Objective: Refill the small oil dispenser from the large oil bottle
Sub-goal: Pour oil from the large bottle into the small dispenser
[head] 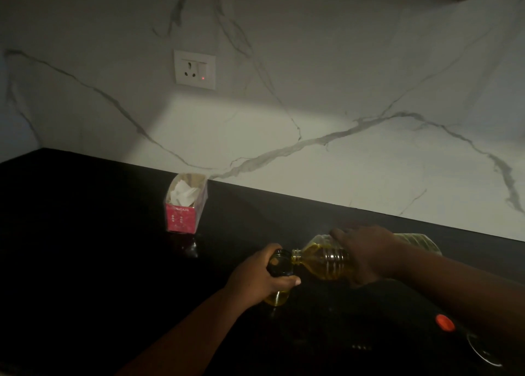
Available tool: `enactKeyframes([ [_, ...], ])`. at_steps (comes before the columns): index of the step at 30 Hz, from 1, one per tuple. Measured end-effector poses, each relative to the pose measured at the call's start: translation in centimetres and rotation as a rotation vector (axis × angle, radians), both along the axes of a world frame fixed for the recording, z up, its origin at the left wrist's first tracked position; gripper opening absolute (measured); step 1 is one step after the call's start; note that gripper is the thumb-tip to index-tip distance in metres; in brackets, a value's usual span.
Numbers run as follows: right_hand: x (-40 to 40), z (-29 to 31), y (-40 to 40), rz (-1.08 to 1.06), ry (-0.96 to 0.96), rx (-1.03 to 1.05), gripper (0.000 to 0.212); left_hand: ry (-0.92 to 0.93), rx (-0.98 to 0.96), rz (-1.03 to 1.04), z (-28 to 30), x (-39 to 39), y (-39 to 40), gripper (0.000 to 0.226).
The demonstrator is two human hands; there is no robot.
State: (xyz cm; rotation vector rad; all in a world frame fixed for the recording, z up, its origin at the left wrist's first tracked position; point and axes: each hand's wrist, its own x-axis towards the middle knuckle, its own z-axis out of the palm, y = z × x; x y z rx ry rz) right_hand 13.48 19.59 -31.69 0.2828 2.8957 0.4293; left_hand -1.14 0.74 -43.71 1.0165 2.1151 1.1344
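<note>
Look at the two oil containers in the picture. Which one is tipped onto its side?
The large oil bottle, gripped by the right hand, lies almost level, its open neck at the mouth of the small dispenser. The left hand holds that dispenser roughly upright.
</note>
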Motion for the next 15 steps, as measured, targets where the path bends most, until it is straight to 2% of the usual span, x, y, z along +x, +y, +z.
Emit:
enactKeyframes([
  [15,-0.09,0.27,-0.17,-0.011,-0.019,-0.006,0.089,0.011,-0.013,-0.022,0.01,-0.30,0.07,0.082],
])
